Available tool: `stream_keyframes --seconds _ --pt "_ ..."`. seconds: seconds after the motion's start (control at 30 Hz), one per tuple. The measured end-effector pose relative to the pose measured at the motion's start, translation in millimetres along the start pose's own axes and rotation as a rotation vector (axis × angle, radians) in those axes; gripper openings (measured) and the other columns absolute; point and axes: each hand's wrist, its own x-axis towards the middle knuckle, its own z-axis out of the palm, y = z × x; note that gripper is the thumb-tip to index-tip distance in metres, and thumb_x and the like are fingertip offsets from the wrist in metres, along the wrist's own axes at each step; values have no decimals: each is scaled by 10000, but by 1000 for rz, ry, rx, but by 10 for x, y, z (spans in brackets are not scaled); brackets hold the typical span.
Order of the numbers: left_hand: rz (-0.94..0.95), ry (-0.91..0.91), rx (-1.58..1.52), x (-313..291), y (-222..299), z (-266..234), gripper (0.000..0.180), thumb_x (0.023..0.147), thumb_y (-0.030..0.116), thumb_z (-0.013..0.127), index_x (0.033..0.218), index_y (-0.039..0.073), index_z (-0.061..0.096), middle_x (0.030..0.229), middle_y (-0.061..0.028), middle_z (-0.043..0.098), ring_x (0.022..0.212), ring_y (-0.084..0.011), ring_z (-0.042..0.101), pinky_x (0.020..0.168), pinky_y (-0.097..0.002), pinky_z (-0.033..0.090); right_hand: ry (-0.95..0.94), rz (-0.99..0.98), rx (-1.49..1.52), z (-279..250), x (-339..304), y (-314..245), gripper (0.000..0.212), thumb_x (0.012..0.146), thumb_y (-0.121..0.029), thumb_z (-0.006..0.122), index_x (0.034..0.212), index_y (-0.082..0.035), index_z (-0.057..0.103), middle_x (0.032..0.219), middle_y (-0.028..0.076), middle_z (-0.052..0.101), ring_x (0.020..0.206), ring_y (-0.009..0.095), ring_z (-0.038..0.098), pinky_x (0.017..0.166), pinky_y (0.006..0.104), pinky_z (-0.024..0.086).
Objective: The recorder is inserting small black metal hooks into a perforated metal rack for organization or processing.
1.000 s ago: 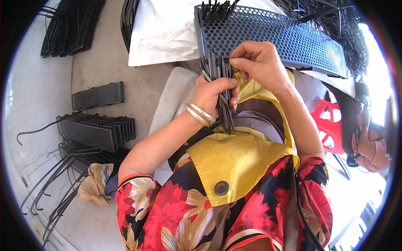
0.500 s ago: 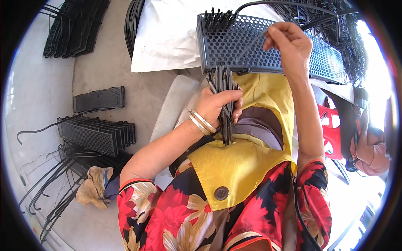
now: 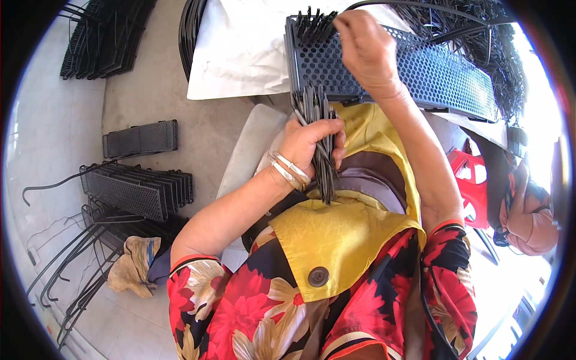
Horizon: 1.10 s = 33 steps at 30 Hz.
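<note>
Head view: the left hand (image 3: 309, 141) has its fingers wrapped round a bundle of thin dark sticks (image 3: 313, 107), the thumb laid across the front. Above it the right hand (image 3: 369, 53) is curled, thumb and fingertips drawn together just beside a cluster of standing sticks (image 3: 313, 27); whether those tips pinch a stick cannot be told.

The cluster rises at the left end of a perforated panel (image 3: 432, 69), whose end edge lies left of the right fingertips. Its near long edge passes under the right wrist, and the bundle's upper tips overlap that edge in view. To the right of the right fingers, open mesh gives a long stretch of room.

The bundle's long axis runs nearly straight away from the body, its upper ends leaning slightly left and its lower ends sticking out below the left fingers, over a yellow apron (image 3: 336, 240). The panel's long axis slopes from upper left to lower right.

The left forearm slants in from the lower left, with bracelets (image 3: 288, 171) at the wrist; the right one climbs from the lower right, leaning left toward the cluster.

Farther out, white paper (image 3: 240, 51) spreads left of the right fingers, a heap of black strands (image 3: 507, 72) lies beyond them to the right, and stacked mesh racks (image 3: 135, 189) stand well left of both hands.
</note>
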Motion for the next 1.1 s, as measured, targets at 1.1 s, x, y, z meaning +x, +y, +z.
stream_keyframes --seconds 1.1 --pt "80 -26 -16 92 -8 -104 206 804 204 539 912 29 546 868 -98 592 809 -225 577 691 -373 489 -515 1438 938 -950 -734 -931 132 827 -97 495 799 15 559 589 39 568 483 62 501 461 191 407"
